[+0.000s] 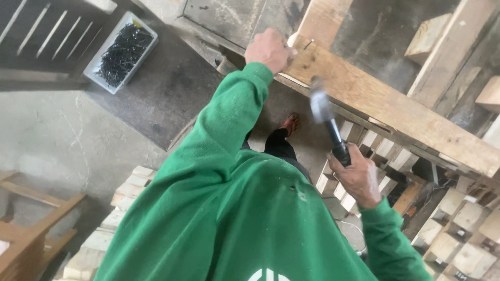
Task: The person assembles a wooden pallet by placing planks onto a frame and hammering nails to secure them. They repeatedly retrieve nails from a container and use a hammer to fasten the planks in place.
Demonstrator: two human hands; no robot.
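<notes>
My left hand (269, 49) pinches a nail (308, 44) upright against a long wooden plank (396, 106) that runs from upper middle to lower right. My right hand (358, 179) grips the black handle of a hammer (325, 117), whose blurred head hangs just below the plank's near edge, a short way right of the nail. Both arms wear green sleeves, and my green shirt fills the lower middle.
A grey tray of black nails (122, 52) sits on a dark bench at upper left. Stacks of small wooden blocks (458, 229) lie at lower right and lower left. More planks (453, 47) cross at upper right. A foot in a red sandal (290, 124) stands on the concrete floor.
</notes>
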